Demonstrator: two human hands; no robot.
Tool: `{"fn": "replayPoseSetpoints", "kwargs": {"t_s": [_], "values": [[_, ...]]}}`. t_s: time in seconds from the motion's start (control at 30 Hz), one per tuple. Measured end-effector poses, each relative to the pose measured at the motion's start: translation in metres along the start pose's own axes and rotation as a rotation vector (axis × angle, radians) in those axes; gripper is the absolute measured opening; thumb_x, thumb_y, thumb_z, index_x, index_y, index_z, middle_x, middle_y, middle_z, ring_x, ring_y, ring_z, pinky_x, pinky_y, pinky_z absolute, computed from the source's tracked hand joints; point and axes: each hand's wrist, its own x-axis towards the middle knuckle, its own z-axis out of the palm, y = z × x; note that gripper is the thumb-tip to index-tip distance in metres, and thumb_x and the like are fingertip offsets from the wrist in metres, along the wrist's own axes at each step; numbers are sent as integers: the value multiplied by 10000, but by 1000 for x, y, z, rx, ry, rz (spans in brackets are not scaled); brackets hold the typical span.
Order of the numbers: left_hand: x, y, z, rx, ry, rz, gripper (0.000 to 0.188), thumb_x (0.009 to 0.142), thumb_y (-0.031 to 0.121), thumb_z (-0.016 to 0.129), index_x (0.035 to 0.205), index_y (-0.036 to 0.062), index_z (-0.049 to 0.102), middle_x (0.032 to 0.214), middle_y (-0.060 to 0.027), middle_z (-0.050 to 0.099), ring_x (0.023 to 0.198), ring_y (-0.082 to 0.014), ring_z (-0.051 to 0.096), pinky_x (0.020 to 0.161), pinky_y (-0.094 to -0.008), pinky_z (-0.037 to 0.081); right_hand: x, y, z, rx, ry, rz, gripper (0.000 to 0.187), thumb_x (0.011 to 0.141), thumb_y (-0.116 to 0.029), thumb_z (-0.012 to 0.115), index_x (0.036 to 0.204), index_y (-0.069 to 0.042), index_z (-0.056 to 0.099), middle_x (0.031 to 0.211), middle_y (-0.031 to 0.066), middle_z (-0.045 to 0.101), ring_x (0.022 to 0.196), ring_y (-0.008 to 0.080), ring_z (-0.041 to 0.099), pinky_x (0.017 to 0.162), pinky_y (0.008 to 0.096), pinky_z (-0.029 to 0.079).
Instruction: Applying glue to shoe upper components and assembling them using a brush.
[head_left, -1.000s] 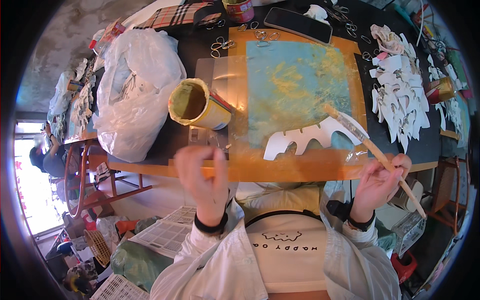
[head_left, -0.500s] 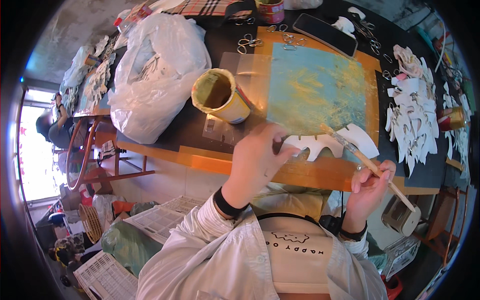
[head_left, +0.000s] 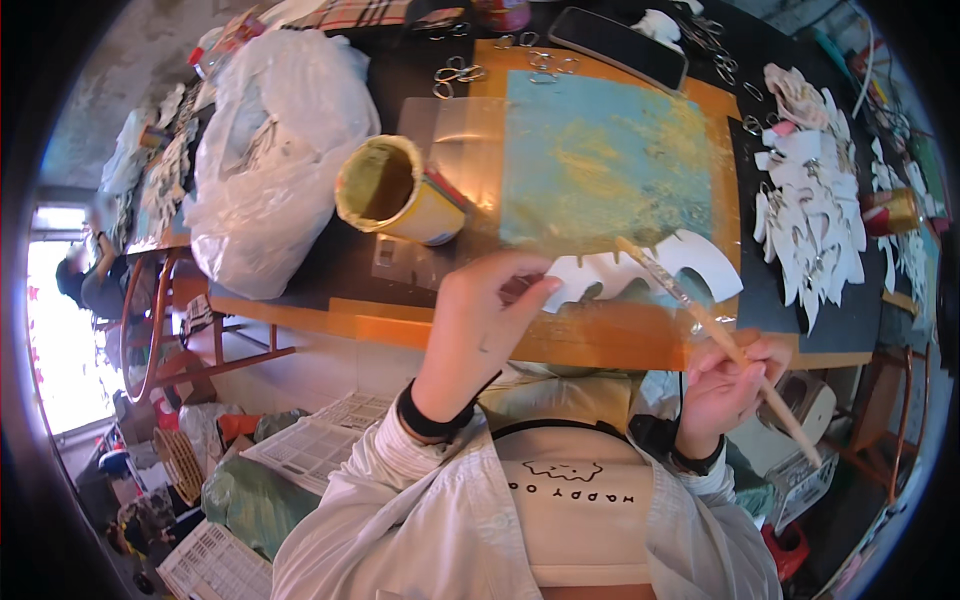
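Observation:
My left hand (head_left: 478,305) pinches the left end of a white, curved, scalloped cut piece (head_left: 712,262) between thumb and fingers. The piece lies along the near edge of a blue sheet (head_left: 600,150) smeared with yellow. My right hand (head_left: 735,375) is closed around the wooden handle of a brush (head_left: 715,328). Its bristles sit at the upper edge of the white piece, near the middle; whether they touch it I cannot tell. Left of the sheet stands a yellow tin (head_left: 435,212), open at the top, its inside coated with something yellowish brown.
A bulky white plastic bag (head_left: 285,160) stands at the left. Several metal rings (head_left: 458,72) and a black phone (head_left: 618,48) lie at the back. On the right are a pile of white cut pieces (head_left: 810,210) and another tin (head_left: 893,212). Wooden chairs flank the table.
My left hand has settled onto the white piece's left end. The brush stays in my right hand, its bristles still near the piece. The whole view has shifted slightly.

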Motion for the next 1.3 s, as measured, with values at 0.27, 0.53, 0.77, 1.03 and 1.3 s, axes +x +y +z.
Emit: {"fn": "replayPoseSetpoints", "kwargs": {"t_s": [0.27, 0.53, 0.77, 1.03, 1.3], "values": [[2, -9, 5, -130, -18, -137, 123, 798, 67, 671, 893, -10, 655, 754, -54, 665, 653, -80, 605, 614, -218, 476, -9, -1, -14, -210, -444, -267, 278, 895, -296, 547, 975, -75, 398, 681, 108, 559, 538, 215, 559, 482, 326, 456], [1, -14, 7, -198, 3, -160, 114, 785, 19, 680, 879, -34, 644, 760, -58, 655, 661, -85, 610, 611, -189, 471, -8, 1, -13, -287, -588, -259, 302, 896, -327, 546, 956, -86, 374, 669, 94, 546, 555, 208, 549, 517, 315, 450], [0, -15, 6, -161, 11, -139, 89, 784, 4, 674, 857, -33, 643, 755, -52, 653, 656, -80, 607, 603, -185, 463, -7, 1, -8, -290, -621, -232, 187, 820, -228, 614, 848, -81, 502, 653, 79, 511, 484, 237, 496, 435, 333, 407], [0, -17, 6, -120, 20, -99, 87, 784, 12, 676, 854, -33, 650, 730, -44, 650, 636, -74, 594, 584, -182, 456, -4, -2, 0, -375, -582, -229, 178, 784, -217, 611, 746, -74, 513, 633, 74, 501, 475, 237, 493, 434, 336, 404], [0, -18, 8, -132, 37, -98, 99, 777, 27, 681, 859, -26, 660, 727, -53, 655, 631, -79, 599, 585, -195, 464, 5, -9, 6, -382, -632, -275, 113, 747, -160, 602, 739, -76, 527, 611, 56, 499, 469, 237, 490, 431, 334, 400]]}}
